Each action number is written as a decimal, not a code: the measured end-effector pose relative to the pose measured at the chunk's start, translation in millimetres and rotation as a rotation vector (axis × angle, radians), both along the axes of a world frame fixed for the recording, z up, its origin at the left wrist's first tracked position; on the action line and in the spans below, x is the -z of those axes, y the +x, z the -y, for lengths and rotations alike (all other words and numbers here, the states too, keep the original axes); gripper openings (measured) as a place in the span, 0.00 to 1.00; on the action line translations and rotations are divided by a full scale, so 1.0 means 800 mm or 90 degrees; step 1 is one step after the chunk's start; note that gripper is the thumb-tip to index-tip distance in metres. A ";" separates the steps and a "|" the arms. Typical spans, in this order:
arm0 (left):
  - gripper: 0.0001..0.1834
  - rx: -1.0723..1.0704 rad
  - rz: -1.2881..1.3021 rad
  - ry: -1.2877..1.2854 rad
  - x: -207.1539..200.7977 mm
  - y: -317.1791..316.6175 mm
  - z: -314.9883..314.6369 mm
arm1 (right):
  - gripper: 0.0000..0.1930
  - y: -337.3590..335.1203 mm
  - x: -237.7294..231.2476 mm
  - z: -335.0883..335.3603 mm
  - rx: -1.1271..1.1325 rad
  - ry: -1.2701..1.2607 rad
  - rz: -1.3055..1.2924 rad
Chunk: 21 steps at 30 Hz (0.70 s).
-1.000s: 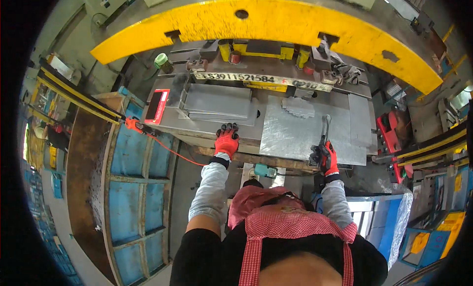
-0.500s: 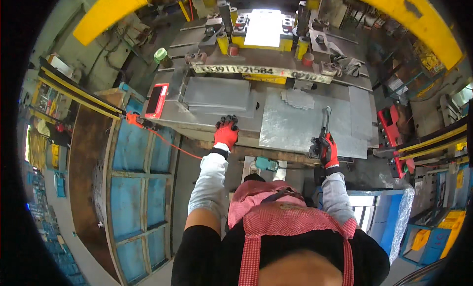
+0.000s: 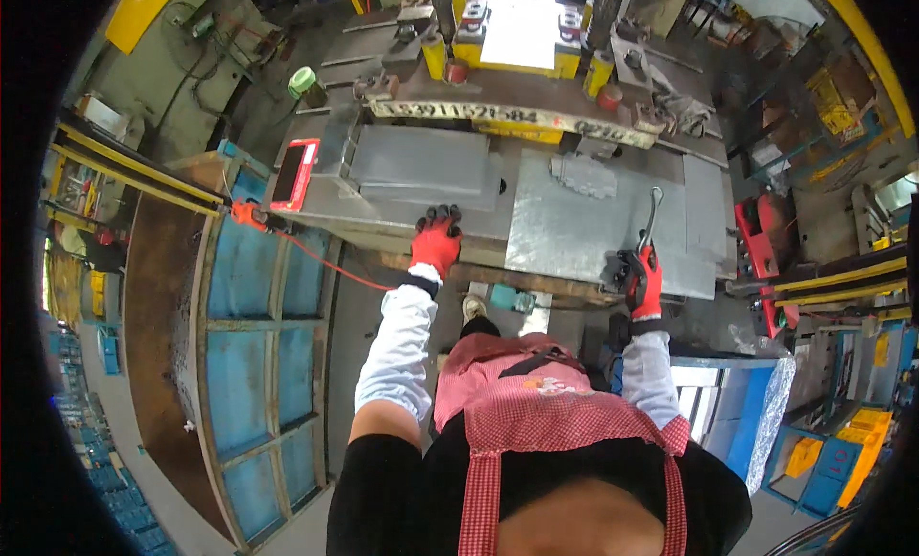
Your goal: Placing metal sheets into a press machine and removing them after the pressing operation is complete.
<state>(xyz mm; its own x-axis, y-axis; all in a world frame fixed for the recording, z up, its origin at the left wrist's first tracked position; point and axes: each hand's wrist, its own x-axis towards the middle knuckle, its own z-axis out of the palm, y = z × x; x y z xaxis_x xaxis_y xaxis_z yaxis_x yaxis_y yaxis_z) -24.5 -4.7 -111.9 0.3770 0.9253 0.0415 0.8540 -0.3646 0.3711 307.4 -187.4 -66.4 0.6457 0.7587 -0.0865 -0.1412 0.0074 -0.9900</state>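
Shiny grey metal makes up the long, thin tool (image 3: 653,216) that sticks up out of the person's right hand (image 3: 645,280). Its stem is narrow and straight, and its far end is wider and round. The right hand is closed around the near end, in a red glove with black fingertips, at the front edge of the worktop (image 3: 388,209), toward the right corner. The tool points to the back edge, over a big, flat metal sheet (image 3: 555,232); I cannot tell if they touch. This sheet is pale silver with cloudy marks, and reaches the front edge. Jagged grey pieces (image 3: 584,176) lie on it near its back left corner. The left hand (image 3: 437,245) has its fingers a bit bent and spread over the front edge, with nothing seen in it. Behind it, smooth, dull grey sheets (image 3: 421,163) lie piled up toward the left edge.
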 end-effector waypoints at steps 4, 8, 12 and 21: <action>0.21 0.025 -0.010 -0.020 0.006 -0.004 -0.004 | 0.25 -0.009 -0.080 -0.078 -0.144 0.127 -0.026; 0.21 0.031 -0.010 -0.016 0.004 -0.005 -0.007 | 0.16 -0.005 -0.179 -0.235 -0.280 0.078 0.135; 0.21 0.019 0.001 -0.134 -0.009 -0.006 -0.008 | 0.11 -0.012 -0.213 -0.375 -0.451 0.139 0.033; 0.23 0.033 0.032 -0.107 0.002 -0.014 -0.010 | 0.12 0.009 -0.147 -0.238 -0.279 0.212 0.559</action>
<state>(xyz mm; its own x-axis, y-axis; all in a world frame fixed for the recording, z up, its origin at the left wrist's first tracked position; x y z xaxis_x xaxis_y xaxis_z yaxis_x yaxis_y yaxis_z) -35.7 3.4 -113.6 0.4252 0.9003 -0.0927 0.8150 -0.3363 0.4719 314.6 3.0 51.2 0.0410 0.8416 0.5385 0.5727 0.4218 -0.7029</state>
